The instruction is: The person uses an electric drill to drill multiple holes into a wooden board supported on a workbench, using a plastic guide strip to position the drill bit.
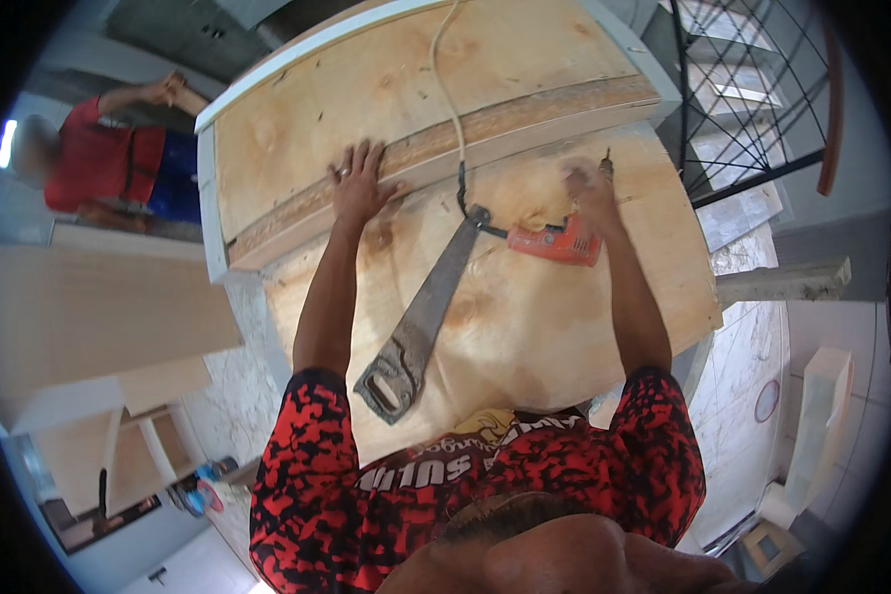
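The drill was laid on the right part of the bench, its bit pointed away from the body. It was overlapped by the right hand, which was blurred; whether its fingers were closed on the drill or only held over it could not be told. The left hand was rested palm down on the strip along the panel, its fingers spread wide and nothing grasped.

The main hazard was judged to be the cord, which was brought down over the panel to the tip of the saw. If the drill were pulled sharply, the saw could be dragged round or the cord nicked by its teeth. If the drill were started by accident, the right fingers could be caught, being so near the bit.

Behind the drill, movement was limited by the raised strip. To the right, the bench edge was set near, with a beam and a railing beyond. The freest room was left on the bare wood between the saw and the right forearm.
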The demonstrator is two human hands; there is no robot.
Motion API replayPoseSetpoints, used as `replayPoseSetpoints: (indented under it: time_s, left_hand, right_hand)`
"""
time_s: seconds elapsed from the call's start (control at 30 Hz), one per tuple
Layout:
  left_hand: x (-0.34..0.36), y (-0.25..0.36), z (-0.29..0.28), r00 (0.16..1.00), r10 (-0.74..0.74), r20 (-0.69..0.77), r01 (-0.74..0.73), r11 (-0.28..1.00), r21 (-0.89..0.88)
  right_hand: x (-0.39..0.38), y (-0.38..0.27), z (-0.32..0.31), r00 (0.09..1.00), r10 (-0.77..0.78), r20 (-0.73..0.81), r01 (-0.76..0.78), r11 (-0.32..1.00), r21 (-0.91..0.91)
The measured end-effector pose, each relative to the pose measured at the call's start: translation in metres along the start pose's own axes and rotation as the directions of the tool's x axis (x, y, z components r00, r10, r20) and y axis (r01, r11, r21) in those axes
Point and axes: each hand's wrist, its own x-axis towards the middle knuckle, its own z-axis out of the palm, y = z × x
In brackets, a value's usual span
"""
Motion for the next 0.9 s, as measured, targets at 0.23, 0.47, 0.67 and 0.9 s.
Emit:
replayPoseSetpoints:
  time_s: [0.23, 0.47, 0.67, 0.9]
  left_hand:
    - [0.023, 0.021, -0.017, 0.999, 0.03, 0.03, -0.031, 0.999, 0.023]
    - [0.018, 0.013, -0.012, 0.997, -0.001, 0.079, -0.001, 1.0, 0.031]
    - [0.017, 0.015, -0.008, 0.999, 0.022, 0.042, -0.025, 0.998, 0.053]
    - [0.018, 0.012, -0.01, 0.999, 0.032, 0.03, -0.033, 0.999, 0.028]
  right_hand:
    - [-0.042, -0.051, 0.164, 0.875, -0.407, 0.262, 0.443, 0.891, -0.098]
    - [-0.114, -0.024, 0.15, 0.899, 0.389, 0.203, -0.354, 0.369, 0.859]
    - [-0.127, 0.055, 0.1, 0.762, 0.497, -0.414, 0.062, 0.581, 0.812]
    - [-0.087, 0.015, 0.085, 0.588, 0.694, -0.415, 0.27, 0.315, 0.91]
